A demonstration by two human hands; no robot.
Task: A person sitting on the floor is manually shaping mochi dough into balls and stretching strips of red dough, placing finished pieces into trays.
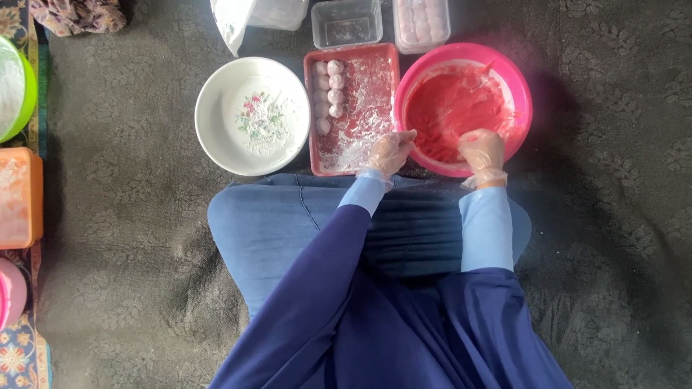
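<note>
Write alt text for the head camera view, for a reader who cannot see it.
Seen from above, a seated person's gloved left hand and right hand reach into a pink bowl of red dough on a grey carpet. Beside it sit a floured red tray with a column of small pale dough balls and a white floral plate; clear plastic containers stand behind.

Your right hand (481, 153) covers part of the pink bowl (519, 79), so you cannot see what its fingers pinch. The top edge cuts off the clear boxes (346, 21); the left edge cuts the green bowl (29, 90) and orange tub (18, 198).
</note>
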